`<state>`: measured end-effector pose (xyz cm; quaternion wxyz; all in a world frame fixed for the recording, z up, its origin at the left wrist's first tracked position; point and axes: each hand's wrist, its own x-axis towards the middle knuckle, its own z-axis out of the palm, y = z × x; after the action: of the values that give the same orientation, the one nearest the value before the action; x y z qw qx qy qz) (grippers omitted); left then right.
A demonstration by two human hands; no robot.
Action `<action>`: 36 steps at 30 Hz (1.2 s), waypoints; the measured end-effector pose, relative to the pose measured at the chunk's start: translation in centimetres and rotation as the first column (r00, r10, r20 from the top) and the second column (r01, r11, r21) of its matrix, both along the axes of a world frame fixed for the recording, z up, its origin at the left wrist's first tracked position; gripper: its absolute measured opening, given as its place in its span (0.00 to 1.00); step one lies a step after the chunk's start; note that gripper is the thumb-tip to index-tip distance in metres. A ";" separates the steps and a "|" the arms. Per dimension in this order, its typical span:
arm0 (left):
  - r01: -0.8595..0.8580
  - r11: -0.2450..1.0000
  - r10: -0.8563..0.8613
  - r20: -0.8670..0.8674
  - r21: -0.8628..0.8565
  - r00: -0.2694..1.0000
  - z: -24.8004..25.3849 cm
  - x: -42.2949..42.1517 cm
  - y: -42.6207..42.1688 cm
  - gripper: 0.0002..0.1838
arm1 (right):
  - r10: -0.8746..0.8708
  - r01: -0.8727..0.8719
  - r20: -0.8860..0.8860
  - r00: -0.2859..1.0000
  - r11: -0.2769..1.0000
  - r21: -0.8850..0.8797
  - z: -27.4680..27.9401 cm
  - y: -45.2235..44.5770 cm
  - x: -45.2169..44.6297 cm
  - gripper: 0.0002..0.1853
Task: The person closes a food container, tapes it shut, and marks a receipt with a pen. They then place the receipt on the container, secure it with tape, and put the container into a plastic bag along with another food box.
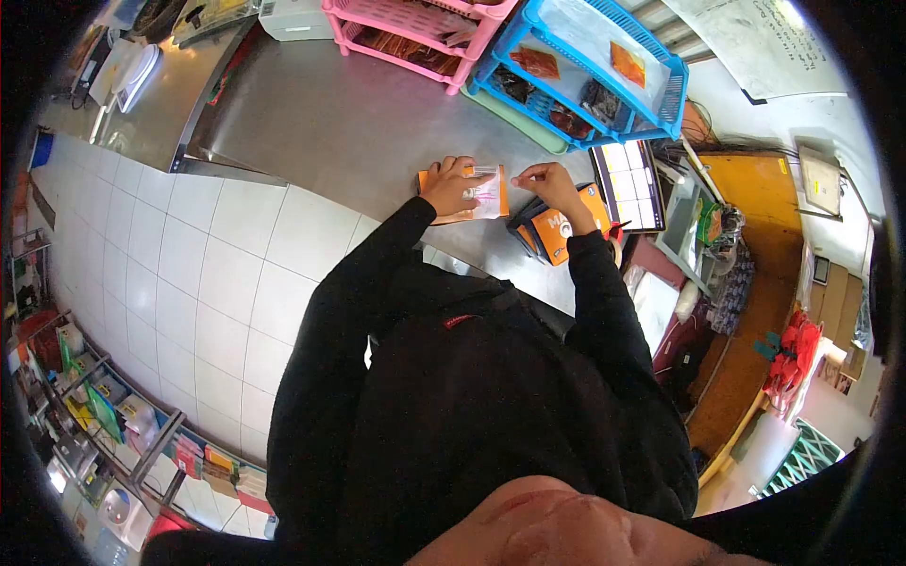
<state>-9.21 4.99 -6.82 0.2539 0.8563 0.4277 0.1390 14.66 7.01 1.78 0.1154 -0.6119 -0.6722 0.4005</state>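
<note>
My left hand (451,189) lies over an orange and white packet (490,196) on the metal table, fingers spread across its upper face. A shiny clear strip seems to cross the packet's top edge. Just right of the packet, my right hand (557,191) is closed in a pinch, thumb and forefinger together. Whatever sits between those fingertips is too small to make out. Under and beside my right wrist are orange and black printed packs (549,236), with a small white ring-shaped thing (565,229) on them.
Pink stacked trays (406,36) and blue stacked trays (604,71) holding packets stand at the back of the metal table (330,104). A tablet-like screen (630,184) is right of my right hand. White floor tiles (226,255) lie left; a cluttered shelf (142,415) stands lower left.
</note>
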 end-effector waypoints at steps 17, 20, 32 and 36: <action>-0.048 0.999 0.048 0.043 -0.012 0.998 1.2 -0.1 -0.3 0.33 | 0.287 -0.323 0.497 0.819 0.946 -0.014 -6.1 -0.4 -6.1 0.21; -0.073 0.997 0.071 0.069 0.027 0.995 1.2 -0.1 -0.8 0.33 | 0.274 -0.295 0.640 0.718 0.952 -0.077 -3.9 -0.4 -6.6 0.26; -0.008 0.992 0.003 -0.037 -0.123 0.999 1.7 -0.1 -0.1 0.40 | 0.230 -0.217 0.616 0.754 0.971 -0.098 -6.5 1.6 2.1 0.19; -0.008 0.992 0.007 -0.014 -0.128 1.000 1.6 -0.1 0.0 0.40 | -0.004 0.052 0.641 0.768 0.997 -0.056 -4.1 0.8 -0.1 0.18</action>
<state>-9.32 5.01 -5.18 0.3051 0.8375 0.4406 0.1064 14.60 7.81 -2.29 -0.1358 -0.7254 -0.6475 0.1898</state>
